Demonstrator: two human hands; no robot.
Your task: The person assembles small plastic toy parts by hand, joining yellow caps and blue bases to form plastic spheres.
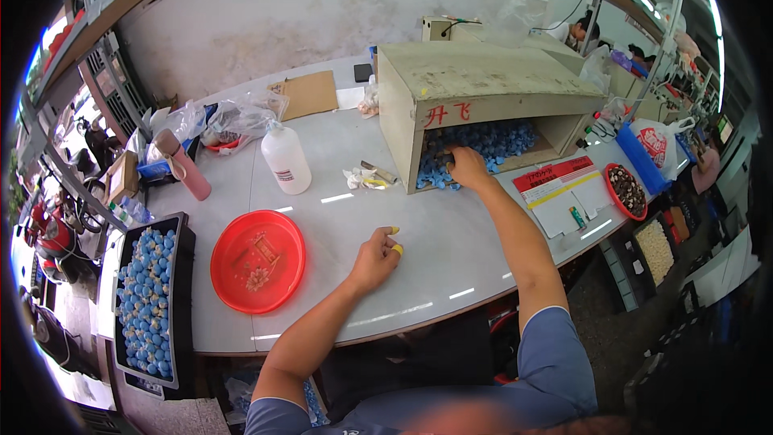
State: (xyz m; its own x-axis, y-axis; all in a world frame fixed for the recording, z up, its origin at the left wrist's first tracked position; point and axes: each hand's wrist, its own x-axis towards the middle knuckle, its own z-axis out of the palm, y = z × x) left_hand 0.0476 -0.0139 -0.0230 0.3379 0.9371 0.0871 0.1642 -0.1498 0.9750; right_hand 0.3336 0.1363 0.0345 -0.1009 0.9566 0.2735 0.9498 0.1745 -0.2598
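My left hand [377,260] rests over the grey tabletop with its fingers loosely bent. Yellow covers show on two fingertips, which stand apart with nothing between them. My right hand [467,166] reaches to the open front of a cream box-shaped housing [491,72]. Its fingers are bent around something dark, too small to make out, among many small blue pieces [511,141] heaped inside. To the left of my left hand lies an empty round red tray [258,262] with a printed pattern.
A black crate [187,274] of blue-and-white balls stands at the left edge. Behind the red tray are a white bottle [286,161] and a pink flask [187,169]. Right of the housing lie a red-and-white sheet [560,193] and a red bowl [642,208] of small dark parts.
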